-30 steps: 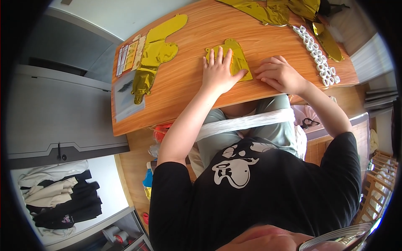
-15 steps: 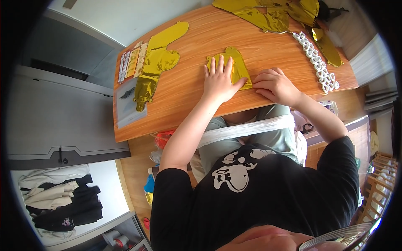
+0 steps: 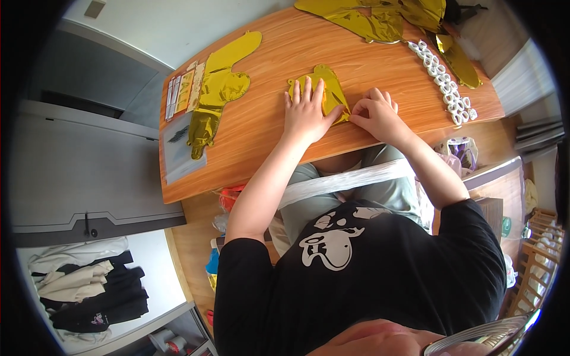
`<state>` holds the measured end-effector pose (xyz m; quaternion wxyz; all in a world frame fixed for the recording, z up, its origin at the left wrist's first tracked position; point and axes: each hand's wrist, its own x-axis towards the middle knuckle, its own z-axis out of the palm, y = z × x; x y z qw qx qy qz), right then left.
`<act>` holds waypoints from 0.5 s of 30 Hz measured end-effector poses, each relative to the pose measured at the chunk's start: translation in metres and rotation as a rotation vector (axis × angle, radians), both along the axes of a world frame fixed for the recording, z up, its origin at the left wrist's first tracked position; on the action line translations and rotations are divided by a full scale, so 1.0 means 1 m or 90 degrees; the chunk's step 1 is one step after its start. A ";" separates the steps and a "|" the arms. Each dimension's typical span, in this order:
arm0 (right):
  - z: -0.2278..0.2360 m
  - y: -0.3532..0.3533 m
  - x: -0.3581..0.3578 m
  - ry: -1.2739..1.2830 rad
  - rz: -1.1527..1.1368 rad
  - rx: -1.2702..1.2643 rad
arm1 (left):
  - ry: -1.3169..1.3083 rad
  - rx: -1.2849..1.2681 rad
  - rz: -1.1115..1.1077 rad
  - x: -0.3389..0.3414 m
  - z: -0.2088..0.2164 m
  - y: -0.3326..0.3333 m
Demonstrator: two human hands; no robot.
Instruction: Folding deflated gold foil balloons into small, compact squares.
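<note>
A flat, folded gold foil balloon [image 3: 333, 89] lies on the wooden table in front of me. My left hand [image 3: 304, 115] rests flat on it with fingers spread, hiding much of its left side. At the balloon's near right corner, my right hand [image 3: 380, 117] pinches the foil edge between thumb and forefinger, its other fingers curled up. The two thumbs are close together there.
Another flat gold balloon [image 3: 222, 86] lies at the left, beside packaged flat items [image 3: 179, 95] and a clear plastic sleeve [image 3: 178, 151]. More gold foil [image 3: 374, 24] is piled at the far right, near rows of small white coils [image 3: 439, 77]. The table edge [image 3: 249, 178] runs before my lap.
My right hand has turned and drawn in to the balloon's corner, its thumb and forefinger now pinching there. My left hand stays flat on the foil. The whole view has shifted slightly.
</note>
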<state>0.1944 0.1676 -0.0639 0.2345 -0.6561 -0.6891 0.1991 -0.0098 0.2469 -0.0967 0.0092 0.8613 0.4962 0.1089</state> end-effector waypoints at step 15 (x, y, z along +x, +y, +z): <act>-0.023 -0.004 -0.008 -0.065 -0.042 0.158 | 0.014 0.005 0.002 0.001 0.003 0.000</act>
